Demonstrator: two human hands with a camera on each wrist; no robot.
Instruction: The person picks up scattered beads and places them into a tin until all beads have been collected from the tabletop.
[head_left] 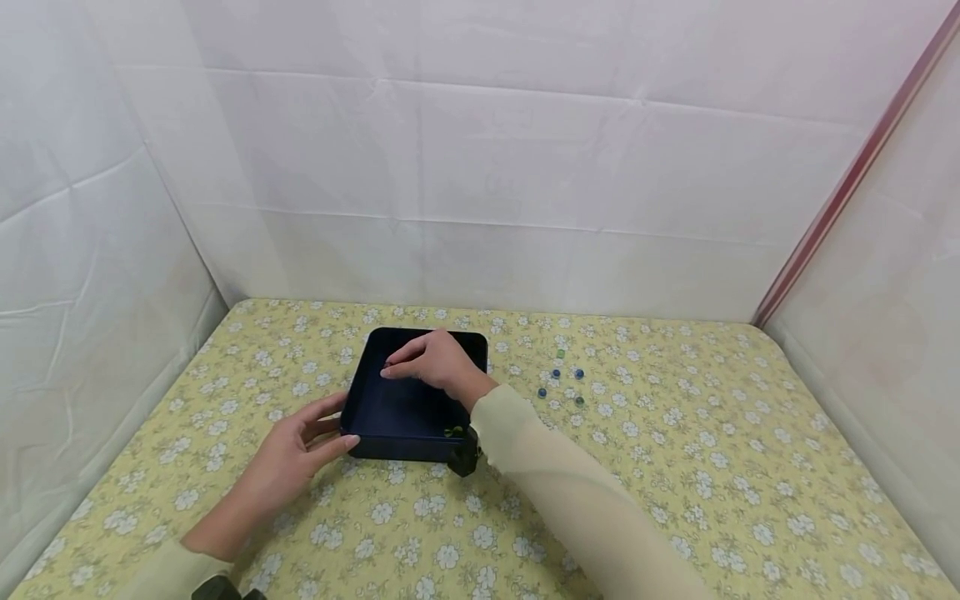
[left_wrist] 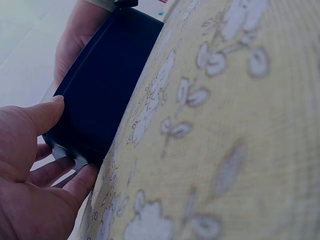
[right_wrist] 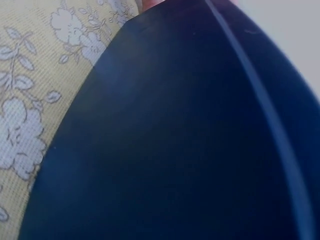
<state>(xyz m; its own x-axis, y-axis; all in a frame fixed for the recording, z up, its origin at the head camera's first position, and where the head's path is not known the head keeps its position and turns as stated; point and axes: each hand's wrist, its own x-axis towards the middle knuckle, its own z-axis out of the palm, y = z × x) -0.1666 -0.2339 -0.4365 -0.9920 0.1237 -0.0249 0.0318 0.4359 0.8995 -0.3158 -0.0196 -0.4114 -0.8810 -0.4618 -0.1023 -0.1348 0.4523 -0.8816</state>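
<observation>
A dark blue square tray (head_left: 408, 408) with raised walls stands on the table. My left hand (head_left: 288, 454) grips its near left corner. In the left wrist view, the thumb of that left hand (left_wrist: 30, 165) lies against the tray's near wall (left_wrist: 105, 80), with the fingers around the side. Over the tray's inside, my right hand (head_left: 435, 362) pinches a small dark red piece (head_left: 387, 364) between thumb and fingertips; its exact kind is too small to tell. The right wrist view shows mostly the tray's outer wall (right_wrist: 165, 125), and the right hand's fingers are hidden there.
Right of the tray lie several small shiny pieces, among them a light green one (head_left: 561, 354), a blue one (head_left: 579, 374) and a dark green one (head_left: 580, 402). A yellow flowered cloth (head_left: 675, 467) covers the table. White sheeting (head_left: 480, 167) hangs behind it and at both sides.
</observation>
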